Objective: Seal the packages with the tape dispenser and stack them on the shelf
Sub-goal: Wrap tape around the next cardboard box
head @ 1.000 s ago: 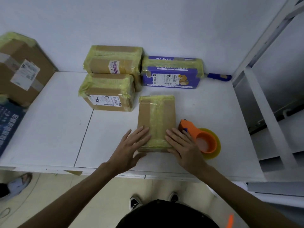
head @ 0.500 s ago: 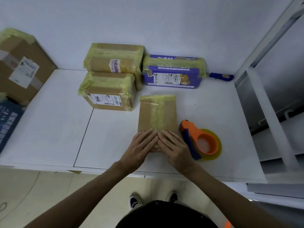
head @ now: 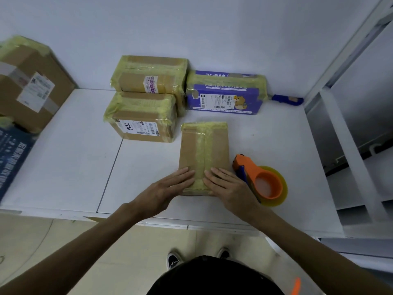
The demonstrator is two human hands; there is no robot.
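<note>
Both hands, left hand (head: 170,189) & right hand (head: 227,187), press flat w/ straight fingers on taped brown package (head: 204,154) near table (head: 63,167) edge, tape dispenser (head: 262,180) just right; uneven pressing could wrinkle tape.

Brown packages on the counter (head: 63,167): 3 – rear package (head: 148,76), front package (head: 141,118), flat package (head: 204,145).
Purple package (head: 225,96): 1.
Cartons left of the counter: 2 – brown carton (head: 32,86), blue carton (head: 12,158).
Tape dispenser (head: 261,179): 1, orange, carrying 1 tape roll (head: 276,202).
Blue-handled tool (head: 285,99): 1.
Hands: 2 – left hand (head: 168,191), right hand (head: 229,188).
Shoes: 2 – left shoe (head: 173,259), right shoe (head: 224,253).
Shelf frame (head: 348,145): 1.
</note>
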